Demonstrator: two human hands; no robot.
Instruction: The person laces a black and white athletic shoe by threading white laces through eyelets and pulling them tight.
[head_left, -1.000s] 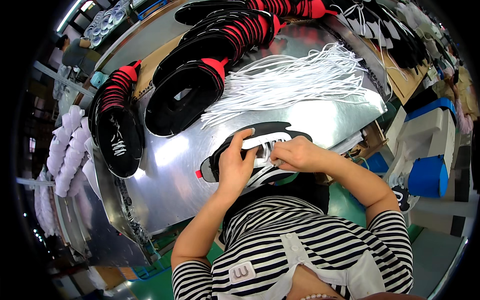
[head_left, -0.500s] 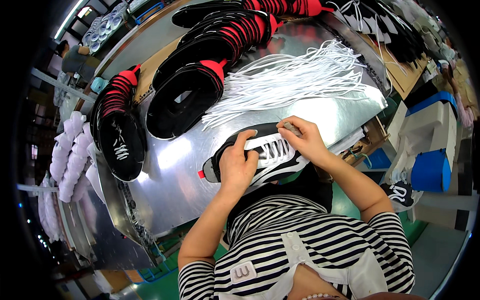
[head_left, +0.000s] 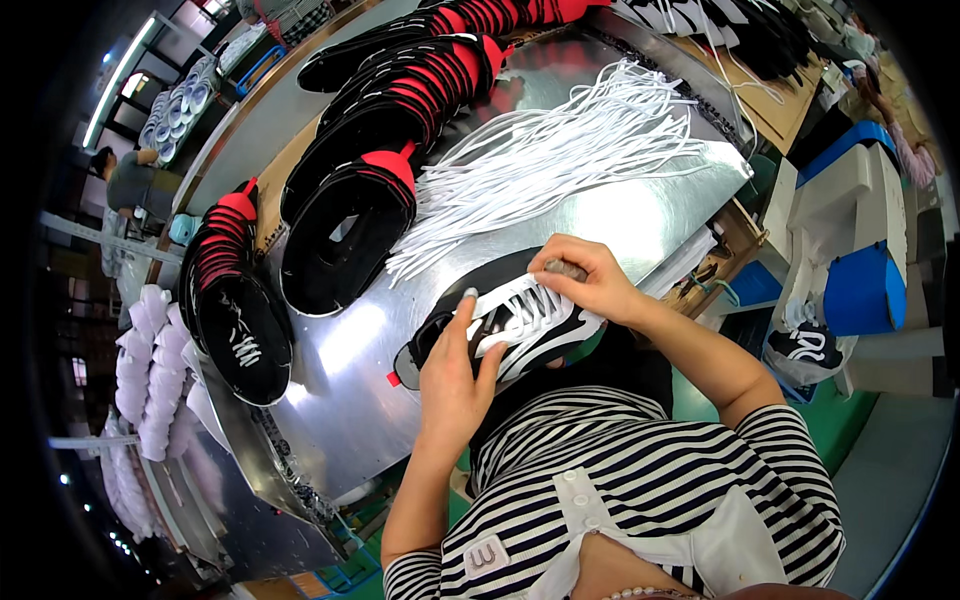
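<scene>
A black and white shoe upper lies tilted near the table's front edge, its white lace running in rows across the front. My left hand grips it at the ankle end, thumb and forefinger apart along the lace opening. Over the toe end, my right hand is closed around a short brownish-grey handle. The working tip of that tool is too small to make out. Loose white laces lie in a wide bundle just beyond the shoe upper.
Nested black and red shoe uppers fill the back left of the metal table; another stack stands farther left. White puffy pieces hang beyond the left edge. A white and blue machine stands at the right.
The view has shifted a little. My left hand has turned, its forefinger now lying along the lace opening. My right hand, still around the handle, has moved slightly toward the left hand.
</scene>
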